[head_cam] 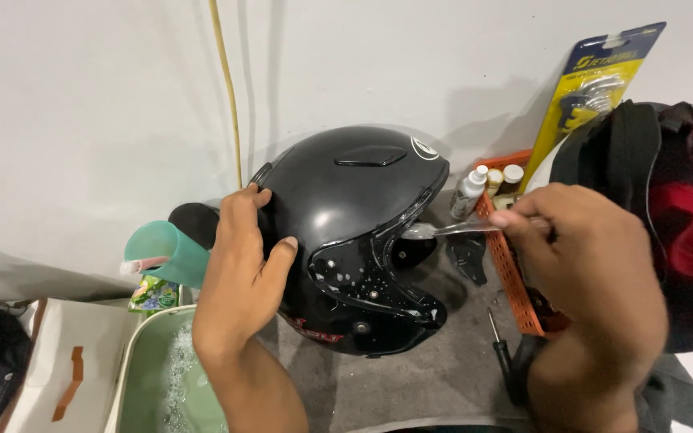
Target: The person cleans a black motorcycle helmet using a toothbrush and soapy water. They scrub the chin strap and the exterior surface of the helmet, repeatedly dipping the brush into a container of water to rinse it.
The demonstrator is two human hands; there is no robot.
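While the left hand (242,277) spreads its fingers wide against the black helmet (354,232) to brace it, the right hand (579,256) pinches a clear toothbrush (451,229), whose head sits well beyond its fingertips at the soapy visor edge, calling for short, light strokes.

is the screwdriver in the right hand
No, the right hand holds a clear-handled brush against the black helmet, while the screwdriver lies on the grey mat.
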